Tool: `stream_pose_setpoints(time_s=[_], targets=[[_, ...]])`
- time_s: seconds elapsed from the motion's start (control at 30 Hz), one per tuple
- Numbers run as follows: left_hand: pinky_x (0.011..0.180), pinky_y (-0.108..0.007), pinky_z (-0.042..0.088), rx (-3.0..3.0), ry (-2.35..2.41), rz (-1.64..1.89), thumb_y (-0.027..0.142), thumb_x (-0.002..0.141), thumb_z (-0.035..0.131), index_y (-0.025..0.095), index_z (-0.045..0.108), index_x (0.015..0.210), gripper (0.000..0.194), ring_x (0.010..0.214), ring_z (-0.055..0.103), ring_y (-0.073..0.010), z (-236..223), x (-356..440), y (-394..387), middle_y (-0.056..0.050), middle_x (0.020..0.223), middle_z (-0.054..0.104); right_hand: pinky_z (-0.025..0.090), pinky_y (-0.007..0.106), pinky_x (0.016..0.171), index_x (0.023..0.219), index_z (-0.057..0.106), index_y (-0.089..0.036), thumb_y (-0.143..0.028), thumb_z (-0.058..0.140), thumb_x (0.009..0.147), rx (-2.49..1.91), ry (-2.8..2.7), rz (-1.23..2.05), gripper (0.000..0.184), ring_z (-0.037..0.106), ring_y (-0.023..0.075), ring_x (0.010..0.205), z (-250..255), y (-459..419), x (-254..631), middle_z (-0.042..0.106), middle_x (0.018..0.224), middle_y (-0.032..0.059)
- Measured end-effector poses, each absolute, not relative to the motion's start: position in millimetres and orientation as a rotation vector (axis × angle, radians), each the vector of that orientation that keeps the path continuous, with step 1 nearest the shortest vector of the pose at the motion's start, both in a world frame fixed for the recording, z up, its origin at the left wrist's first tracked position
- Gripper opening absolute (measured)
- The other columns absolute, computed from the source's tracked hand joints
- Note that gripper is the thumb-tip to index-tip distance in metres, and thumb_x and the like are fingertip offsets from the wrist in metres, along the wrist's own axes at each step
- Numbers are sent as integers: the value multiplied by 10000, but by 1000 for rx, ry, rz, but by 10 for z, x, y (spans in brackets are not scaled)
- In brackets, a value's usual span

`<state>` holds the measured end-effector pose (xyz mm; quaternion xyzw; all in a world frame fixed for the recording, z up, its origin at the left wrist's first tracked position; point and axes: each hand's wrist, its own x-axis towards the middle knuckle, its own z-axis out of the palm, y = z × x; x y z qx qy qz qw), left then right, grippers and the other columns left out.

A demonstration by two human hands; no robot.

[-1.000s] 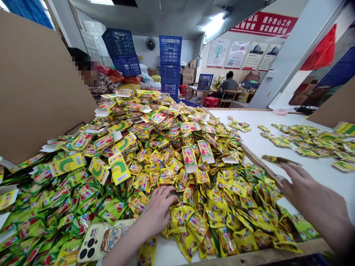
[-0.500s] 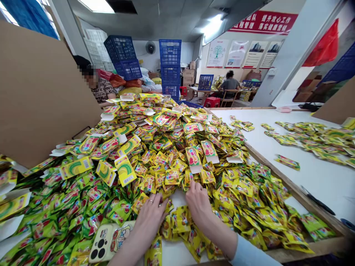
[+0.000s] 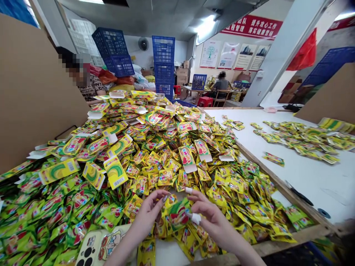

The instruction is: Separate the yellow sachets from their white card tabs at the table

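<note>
Looking down over a white tabletop (image 3: pixel 307 181) in a crowded workroom, the view starts at a tall cardboard divider (image 3: pixel 33 88) on the left. A seated co-worker (image 3: pixel 88 87) sits beyond it, and stacked blue plastic crates (image 3: pixel 163 62) stand by the back wall. A broad heap of yellow and green foil sachets (image 3: pixel 138 159) mixed with printed cartons fills the left and middle of the tabletop. A phone in a cartoon case (image 3: pixel 94 245) lies at the near edge, just beside the left hand (image 3: pixel 149 212). That hand and the right hand (image 3: pixel 210 218) meet in a close grip, their fingertips pinching one green-and-yellow sachet (image 3: pixel 177 213) just above the heap. Two right fingertips (image 3: pixel 195 218) wear white wraps. Farther right, a wooden rail (image 3: pixel 277 181) edges the heap, a dark tool (image 3: pixel 298 194) lies beside it, and loose sachets (image 3: pixel 299 138) are scattered across the white surface. Beyond them, a second person (image 3: pixel 221 85) sits at a far desk below a red banner (image 3: pixel 251 26).
</note>
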<state>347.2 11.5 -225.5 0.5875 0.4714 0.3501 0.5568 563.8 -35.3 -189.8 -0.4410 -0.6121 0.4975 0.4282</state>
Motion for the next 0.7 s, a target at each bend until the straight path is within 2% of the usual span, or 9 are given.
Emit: stream_pose_setpoints(time_s=[0.07, 0.13, 0.2, 0.27, 0.33, 0.4, 0.47, 0.6, 0.7], targets=[[830, -336, 475, 1296, 1026, 777, 469, 826, 487, 182, 608, 1019, 366, 898, 601, -205, -2236, 3524, 23, -53, 956, 656, 435, 373, 895, 788, 662, -185, -323, 604, 798, -1065, -1419, 1335, 150, 550, 215, 1026, -1958, -351, 5540, 568, 1120, 95], [939, -360, 417, 1276, 997, 774, 527, 798, 502, 195, 624, 1053, 436, 1028, 559, -222, -2205, 3572, -89, -67, 1075, 641, 509, 338, 742, 770, 669, -181, -358, 642, 762, -1028, -1208, 1432, 180, 596, 187, 845, -2027, -316, 5465, 600, 975, 65], [989, -372, 377, 1285, 942, 773, 556, 751, 554, 212, 607, 1118, 506, 1123, 507, -240, -2167, 3619, -183, -77, 1182, 596, 526, 302, 633, 766, 670, -181, -371, 687, 718, -1004, -987, 1520, 198, 599, 153, 704, -2085, -281, 5425, 617, 878, 36], [1001, -386, 368, 1306, 894, 770, 542, 738, 581, 203, 624, 1103, 500, 1130, 504, -253, -2142, 3666, -232, -84, 1165, 608, 519, 279, 599, 764, 666, -175, -366, 724, 680, -987, -805, 1584, 217, 591, 134, 627, -2119, -268, 5416, 631, 761, 15], [980, -417, 388, 1305, 949, 791, 539, 773, 534, 185, 661, 1030, 455, 1044, 556, -256, -2151, 3712, -233, -81, 1033, 669, 497, 256, 554, 781, 664, -170, -365, 750, 644, -975, -667, 1588, 254, 579, 130, 596, -2129, -278, 5431, 628, 701, 13], [971, -434, 398, 1270, 1021, 832, 538, 803, 486, 178, 665, 1006, 450, 986, 584, -251, -2197, 3752, -211, -73, 974, 693, 458, 230, 494, 819, 666, -176, -380, 748, 638, -993, -595, 1541, 285, 556, 120, 582, -2125, -304, 5458, 632, 784, 33], [987, -429, 393, 1228, 1009, 864, 536, 794, 500, 177, 643, 1052, 464, 1039, 571, -255, -2265, 3781, -198, -77, 1065, 676, 420, 212, 463, 811, 674, -184, -379, 726, 655, -1051, -669, 1474, 255, 539, 109, 599, -2114, -339, 5482, 610, 956, 60], [998, -406, 401, 1009, 1094, 889, 568, 802, 453, 194, 595, 1135, 521, 1180, 504, -255, -2379, 3825, -228, -81, 1244, 590, 458, 246, 642, 769, 664, -182, -252, 633, 728, -1207, -1190, 1123, 87, 550, 192, 912, -2092, -421, 5502, 523, 1119, 80], [1034, -418, 361, 1072, 1072, 925, 584, 798, 448, 200, 586, 1153, 541, 1220, 470, -262, -2427, 3885, -259, -81, 1269, 575, 456, 254, 711, 830, 623, -183, -185, 523, 796, -1273, -1420, 941, 106, 542, 189, 947, -2093, -470, 5516, 519, 1075, 82]])
